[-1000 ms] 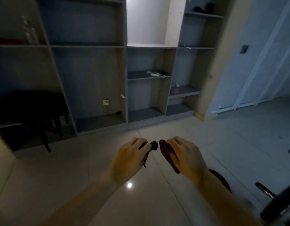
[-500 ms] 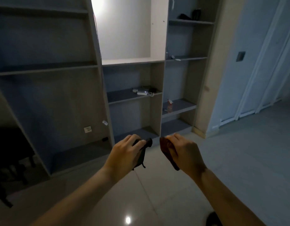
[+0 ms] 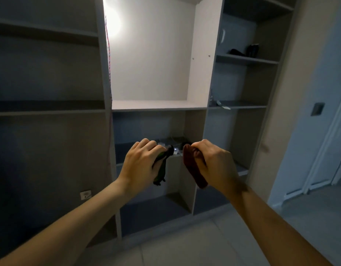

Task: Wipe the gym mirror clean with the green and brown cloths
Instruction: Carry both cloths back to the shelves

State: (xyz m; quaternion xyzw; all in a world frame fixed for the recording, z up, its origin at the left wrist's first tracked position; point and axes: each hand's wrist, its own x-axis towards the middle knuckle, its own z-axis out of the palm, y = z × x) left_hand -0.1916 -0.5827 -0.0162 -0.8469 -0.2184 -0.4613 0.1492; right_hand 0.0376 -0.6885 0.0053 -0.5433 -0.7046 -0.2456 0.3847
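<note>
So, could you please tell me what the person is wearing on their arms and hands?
Nothing visible: the left forearm and right forearm are bare to the frame's edge, with no sleeves. The left hand and right hand wear no gloves, and no watch, bracelet or ring shows on the sides facing the camera, though the light is dim.

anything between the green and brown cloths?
Nothing: head view shows a bare gap between green cloth and brown cloth, only a shelf far behind.

No readable text, label or number shows anywhere.
</note>
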